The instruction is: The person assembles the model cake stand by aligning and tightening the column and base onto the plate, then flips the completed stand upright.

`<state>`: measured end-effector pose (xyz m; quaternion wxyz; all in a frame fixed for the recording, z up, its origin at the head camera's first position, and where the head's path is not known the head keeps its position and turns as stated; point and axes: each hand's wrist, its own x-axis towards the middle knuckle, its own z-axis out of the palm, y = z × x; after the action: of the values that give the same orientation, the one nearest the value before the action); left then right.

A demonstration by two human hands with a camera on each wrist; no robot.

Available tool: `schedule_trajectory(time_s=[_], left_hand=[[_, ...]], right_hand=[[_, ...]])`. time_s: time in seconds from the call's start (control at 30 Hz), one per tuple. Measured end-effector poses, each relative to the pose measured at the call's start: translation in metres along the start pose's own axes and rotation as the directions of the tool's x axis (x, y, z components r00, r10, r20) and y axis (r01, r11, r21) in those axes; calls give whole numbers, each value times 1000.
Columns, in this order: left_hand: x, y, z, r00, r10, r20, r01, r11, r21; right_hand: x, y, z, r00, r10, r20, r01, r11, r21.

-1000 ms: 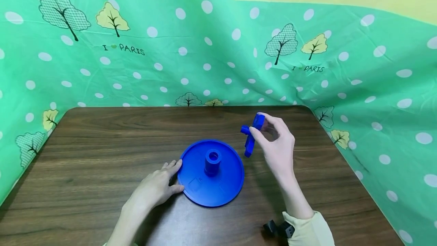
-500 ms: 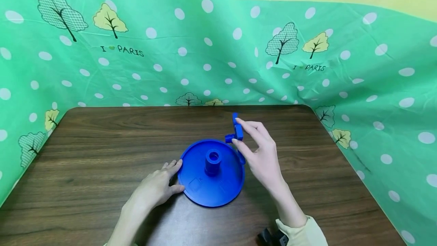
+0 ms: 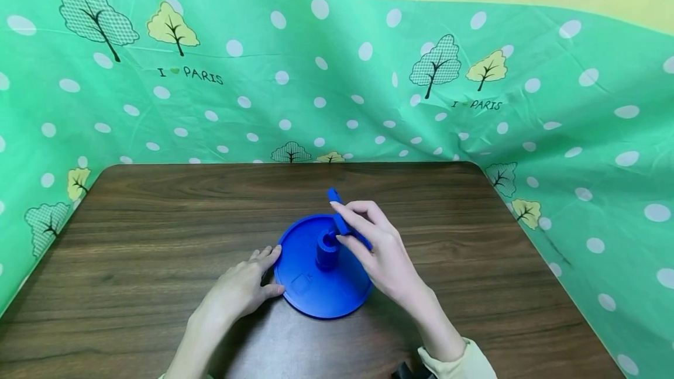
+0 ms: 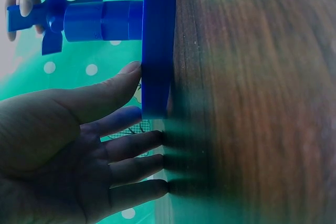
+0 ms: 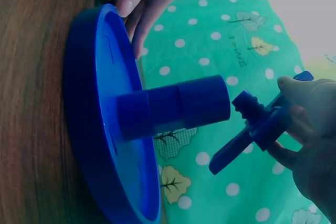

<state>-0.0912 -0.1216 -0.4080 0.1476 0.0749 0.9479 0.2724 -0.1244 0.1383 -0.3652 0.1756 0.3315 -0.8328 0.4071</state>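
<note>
A blue round base [image 3: 300, 294] with a raised rim lies on the wooden table, a hollow upright post [image 3: 327, 259] at its centre. My left hand [image 3: 239, 290] rests at the base's left side. Its thumb and index finger touch the rim, and the other fingers lie straight against the table. With thumb and fingers my right hand [image 3: 389, 256] pinches a blue piece with several flat arms [image 5: 231, 150]. In the right wrist view, the piece's short threaded stub [image 5: 249, 107] tilts toward the post's open end, with a small gap between them.
The dark wooden table [image 3: 158, 238] extends around the base. A green dotted cloth [image 3: 316, 92] hangs behind the table and along its sides. A black device [image 3: 408, 371] sits by the right sleeve at the bottom edge.
My right hand has carried the blue armed piece leftward from beyond the base's right edge to the top of the post, turning it on the way. The left hand and base stayed put.
</note>
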Motion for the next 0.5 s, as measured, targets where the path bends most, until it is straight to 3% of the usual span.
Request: schedule_trajectory(time_s=[0.27,0.5], left_hand=[[1,0,0,1000,-10,12,10,1000,-2],[1,0,0,1000,-14,14,15,1000,-3]], right_hand=[[-2,-3,5,994,-46,97,53,996,-67],[-3,-6,8,979,-110,174,139,976,-169]])
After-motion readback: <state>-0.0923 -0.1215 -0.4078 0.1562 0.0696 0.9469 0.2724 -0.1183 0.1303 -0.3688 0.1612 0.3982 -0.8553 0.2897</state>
